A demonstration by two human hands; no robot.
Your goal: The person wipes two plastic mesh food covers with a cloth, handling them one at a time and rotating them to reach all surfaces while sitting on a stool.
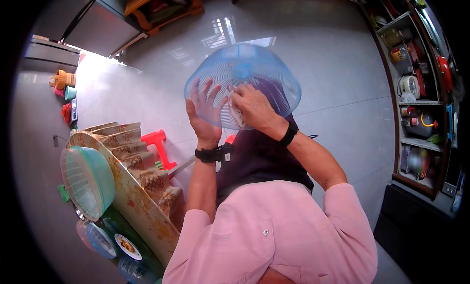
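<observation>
A translucent blue plastic mesh food cover (273, 61) is held up over my lap. My left hand (204, 118) supports its near left side, with the spread fingers seen through the mesh and the thumb at the rim. Pinched in my right hand (255, 105) is a crumpled whitish cloth (237, 113), pressed against the mesh near the middle of the cover. Part of the cloth is hidden by my fingers.
At left stands a table with a patterned tablecloth (147, 188), bearing a green plastic basket (104, 177), blue mesh covers (101, 240) and a plate of food (128, 247). A red plastic stool (159, 144) is beside it. Cluttered shelves (420, 142) line the right.
</observation>
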